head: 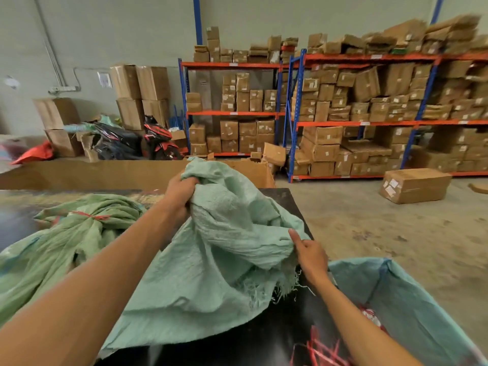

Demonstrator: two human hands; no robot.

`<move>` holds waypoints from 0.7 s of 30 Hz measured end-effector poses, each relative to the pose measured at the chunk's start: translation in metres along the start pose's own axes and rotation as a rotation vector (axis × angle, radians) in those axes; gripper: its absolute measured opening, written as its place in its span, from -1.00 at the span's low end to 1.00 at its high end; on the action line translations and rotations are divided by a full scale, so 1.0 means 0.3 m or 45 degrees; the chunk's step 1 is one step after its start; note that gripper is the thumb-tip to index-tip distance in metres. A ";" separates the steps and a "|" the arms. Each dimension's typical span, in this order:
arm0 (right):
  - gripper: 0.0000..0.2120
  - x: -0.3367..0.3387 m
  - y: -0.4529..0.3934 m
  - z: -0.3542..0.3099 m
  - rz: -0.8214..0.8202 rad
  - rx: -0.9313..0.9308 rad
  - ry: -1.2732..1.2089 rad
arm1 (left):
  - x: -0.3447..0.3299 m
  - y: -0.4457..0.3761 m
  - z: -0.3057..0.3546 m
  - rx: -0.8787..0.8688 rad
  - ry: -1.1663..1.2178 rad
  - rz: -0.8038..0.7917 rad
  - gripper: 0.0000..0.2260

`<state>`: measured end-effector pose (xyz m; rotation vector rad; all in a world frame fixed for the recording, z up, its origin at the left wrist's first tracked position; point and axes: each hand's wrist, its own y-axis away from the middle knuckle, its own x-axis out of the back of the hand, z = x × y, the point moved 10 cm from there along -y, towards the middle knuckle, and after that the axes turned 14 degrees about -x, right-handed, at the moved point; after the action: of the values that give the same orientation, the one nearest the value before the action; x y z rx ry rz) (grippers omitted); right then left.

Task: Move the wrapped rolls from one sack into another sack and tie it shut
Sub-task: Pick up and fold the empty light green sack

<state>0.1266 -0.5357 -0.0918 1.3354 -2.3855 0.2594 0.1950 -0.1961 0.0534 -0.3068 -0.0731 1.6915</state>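
I clench my left hand (182,192) on the pale green sack (224,260) above the black table (277,336), my right hand (310,256) pinching its frayed edge, so I should spread its mouth wide beside the 1 open blue sack (412,307).

The right hand's (310,256) fingertips vanish under the frayed edge of the crumpled pale-green woven sack (224,249); whether they pinch it cannot be told. The open light-blue woven sack (412,299) at five o'clock is cut by the right and bottom edges, its contents mostly hidden. At eight o'clock, the tied green woven sack (66,241) runs off the left edge. Labels on the brown cardboard boxes (343,104) are too blurred to read.
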 end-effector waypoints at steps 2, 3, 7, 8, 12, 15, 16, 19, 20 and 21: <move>-0.29 0.082 -0.030 0.000 0.245 0.080 0.009 | 0.016 -0.024 0.060 -0.114 -0.099 -0.083 -0.72; -0.31 0.105 -0.041 -0.001 0.315 0.093 0.037 | 0.034 -0.032 0.084 -0.169 -0.163 -0.101 -0.71; -0.20 0.094 -0.088 0.007 0.108 0.028 -0.046 | 0.092 -0.032 0.172 -0.322 -0.241 -0.079 -0.72; -0.07 0.049 -0.088 -0.001 -0.111 0.046 -0.081 | 0.086 -0.024 0.188 -0.339 -0.241 -0.105 -0.73; 0.41 -0.095 -0.042 -0.085 -0.618 0.290 0.263 | 0.065 -0.003 0.218 -0.333 -0.237 -0.217 -0.72; 0.55 -0.207 -0.003 -0.091 -0.735 0.426 0.786 | 0.097 -0.004 0.236 -0.314 -0.167 -0.146 -0.75; 0.57 -0.231 0.014 -0.091 -0.732 0.441 0.881 | 0.116 -0.003 0.242 -0.308 -0.127 -0.101 -0.76; 0.62 -0.284 0.038 -0.091 -0.654 0.425 0.937 | 0.154 -0.006 0.246 -0.247 -0.001 -0.096 -0.71; 0.63 -0.289 0.030 -0.096 -0.594 0.404 0.931 | 0.156 -0.009 0.244 -0.217 0.067 -0.125 -0.68; 0.64 -0.291 0.022 -0.107 -0.529 0.403 0.928 | 0.152 -0.005 0.248 -0.180 0.112 -0.168 -0.67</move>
<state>0.1699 -0.4535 -0.0995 1.4979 -1.4731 0.8565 0.1732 -0.1418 0.1179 -0.4719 -0.1457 1.5430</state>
